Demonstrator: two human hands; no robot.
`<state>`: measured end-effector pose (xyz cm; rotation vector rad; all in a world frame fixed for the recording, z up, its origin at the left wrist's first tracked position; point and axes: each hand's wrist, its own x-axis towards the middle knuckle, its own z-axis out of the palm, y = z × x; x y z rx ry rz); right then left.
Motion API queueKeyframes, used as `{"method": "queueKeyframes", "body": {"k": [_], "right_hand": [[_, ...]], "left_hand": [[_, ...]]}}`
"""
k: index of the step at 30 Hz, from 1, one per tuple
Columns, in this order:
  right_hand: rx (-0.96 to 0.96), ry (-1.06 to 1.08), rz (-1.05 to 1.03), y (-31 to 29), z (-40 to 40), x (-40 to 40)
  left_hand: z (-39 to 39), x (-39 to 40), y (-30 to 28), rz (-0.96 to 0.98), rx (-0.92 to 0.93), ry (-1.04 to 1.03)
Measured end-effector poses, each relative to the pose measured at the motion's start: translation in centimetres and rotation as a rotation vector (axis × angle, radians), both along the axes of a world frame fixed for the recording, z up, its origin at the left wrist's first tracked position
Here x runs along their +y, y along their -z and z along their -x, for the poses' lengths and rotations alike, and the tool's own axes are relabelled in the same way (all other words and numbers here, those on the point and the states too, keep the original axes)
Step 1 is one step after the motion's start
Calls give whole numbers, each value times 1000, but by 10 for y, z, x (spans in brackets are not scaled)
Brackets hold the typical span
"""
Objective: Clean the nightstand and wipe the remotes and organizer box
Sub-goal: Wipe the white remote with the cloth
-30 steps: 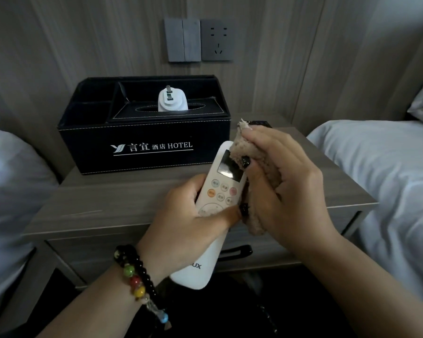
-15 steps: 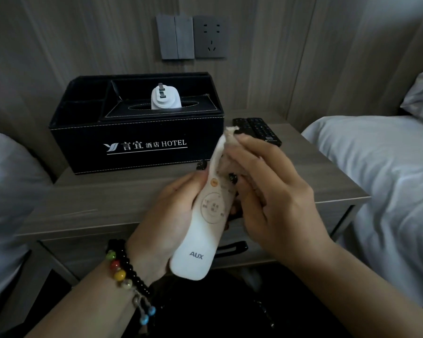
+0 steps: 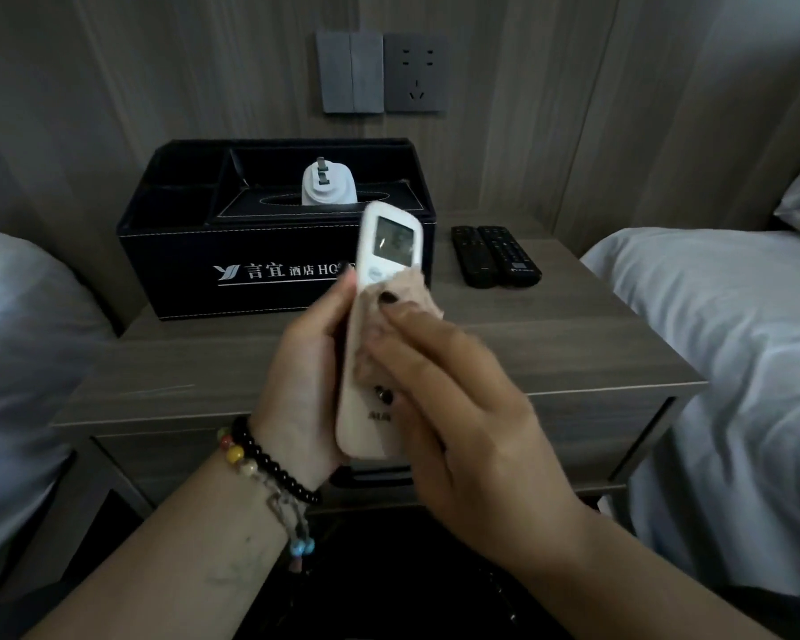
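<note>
Head view, left hand (image 3: pixel 303 385) grips white remote (image 3: pixel 379 325), right hand (image 3: pixel 463 408) pinches cloth (image 3: pixel 384 316) hiding its buttons

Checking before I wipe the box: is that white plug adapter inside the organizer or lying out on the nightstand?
Inside. The white plug adapter stands prongs-up in the tissue slot atop the organizer box, not on the nightstand.

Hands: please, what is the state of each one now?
Left hand: grips the white remote.
Right hand: presses the beige cloth on the remote.
</note>
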<state>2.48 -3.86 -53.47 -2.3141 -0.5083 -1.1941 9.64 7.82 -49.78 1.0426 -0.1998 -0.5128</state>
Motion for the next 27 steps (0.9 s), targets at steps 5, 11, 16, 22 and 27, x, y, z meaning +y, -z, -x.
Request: {"method": "queueKeyframes", "body": {"k": [5, 11, 16, 22, 27], "right_hand": [[6, -105, 204, 16, 17, 27], [46, -102, 4, 4, 10, 10], [1, -54, -55, 9, 8, 15], [-23, -104, 17, 14, 12, 23], [-89, -34, -169, -3, -3, -1]], "left_hand": [[-17, 6, -3, 224, 176, -190], [-10, 6, -3, 283, 158, -92], [-5, 4, -3, 305, 167, -89], [-1, 5, 7, 214, 209, 12], [9, -15, 11, 163, 61, 93]]}}
